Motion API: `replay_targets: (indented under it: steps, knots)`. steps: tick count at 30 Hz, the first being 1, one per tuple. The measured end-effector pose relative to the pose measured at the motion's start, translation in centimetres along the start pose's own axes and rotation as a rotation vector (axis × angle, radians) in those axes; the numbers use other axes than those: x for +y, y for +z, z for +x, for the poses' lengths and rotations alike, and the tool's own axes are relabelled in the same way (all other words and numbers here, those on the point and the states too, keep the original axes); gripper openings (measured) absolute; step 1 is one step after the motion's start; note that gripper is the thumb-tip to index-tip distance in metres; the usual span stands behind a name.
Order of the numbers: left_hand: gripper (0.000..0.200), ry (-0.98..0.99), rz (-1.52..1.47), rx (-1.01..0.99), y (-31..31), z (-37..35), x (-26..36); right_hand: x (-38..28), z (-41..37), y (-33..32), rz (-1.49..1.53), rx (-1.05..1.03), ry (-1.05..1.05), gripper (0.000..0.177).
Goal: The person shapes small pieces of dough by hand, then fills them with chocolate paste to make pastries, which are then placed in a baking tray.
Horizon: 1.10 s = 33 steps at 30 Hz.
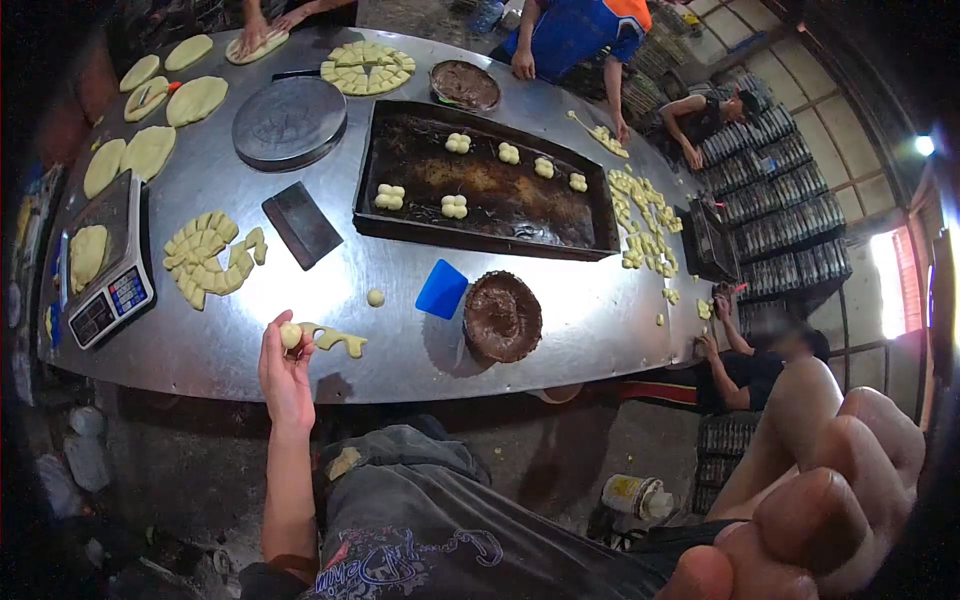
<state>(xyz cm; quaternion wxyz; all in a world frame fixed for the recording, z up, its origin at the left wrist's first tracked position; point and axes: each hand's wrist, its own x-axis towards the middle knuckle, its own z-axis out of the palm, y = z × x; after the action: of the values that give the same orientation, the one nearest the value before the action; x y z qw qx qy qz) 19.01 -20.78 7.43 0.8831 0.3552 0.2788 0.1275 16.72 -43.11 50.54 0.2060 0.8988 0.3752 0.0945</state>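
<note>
Dough is filling the person's left hand (288, 378) as one small, pale dough ball (290, 335), which the thumb and fingers are pinching near their tips above the front edge of the steel table (400, 372). The right hand (830, 500) is looming large at the lower right, close to the camera, its fingers curling; whether it is gripping anything, I cannot tell.

Just beside the left fingertips, an irregular dough strip (345, 342) is lying on the metal, and a loose ball (375, 297) is sitting a little farther off. A blue scraper (441, 289) is lying beside a bowl of brown paste (503, 316), while cut dough pieces (210, 255) are spreading to the left, near a digital scale (108, 265). Behind the loose ball, a dark baking tray (485, 240) is holding several small dough clusters.

Judging by its look, the held ball is weighing very little and behaving softly, yielding under any hard squeeze and perhaps clinging slightly to skin. Its rounded sides are offering the best hold, with light, even pressure from the finger pads; a sharp pinch would be risking dents. The strip is looking floppier and easier to stretch, its thicker parts seeming safer to lift by than its narrow bends
</note>
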Motion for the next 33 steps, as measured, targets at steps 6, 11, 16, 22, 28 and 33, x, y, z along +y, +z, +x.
replay_targets:
  steps: [6,11,16,22,28,33]
  knots:
    - [0.045,-0.019,-0.036,0.022,-0.1,-0.3,0.1,-0.1,1.3,0.3,0.08,-0.008,-0.13,0.046]
    - [0.05,-0.025,-0.043,-0.198,0.2,-1.0,0.0,-1.4,3.6,5.2,0.36,0.054,-0.322,0.039]
    - [0.046,-0.051,0.112,-0.345,2.3,-3.5,1.2,-3.6,5.5,18.6,0.822,-0.054,-0.294,0.024]
    - [0.04,-0.139,0.182,-0.411,3.4,-4.8,0.9,-11.7,5.6,29.1,1.361,0.22,0.073,0.035]
    - [0.035,-0.134,0.205,-0.402,3.6,-4.4,0.1,-14.4,5.5,33.0,1.438,0.377,0.227,0.03]
    - [0.033,0.195,0.645,-0.505,4.0,-4.4,0.6,-14.8,6.2,35.8,1.928,0.199,0.46,0.027]
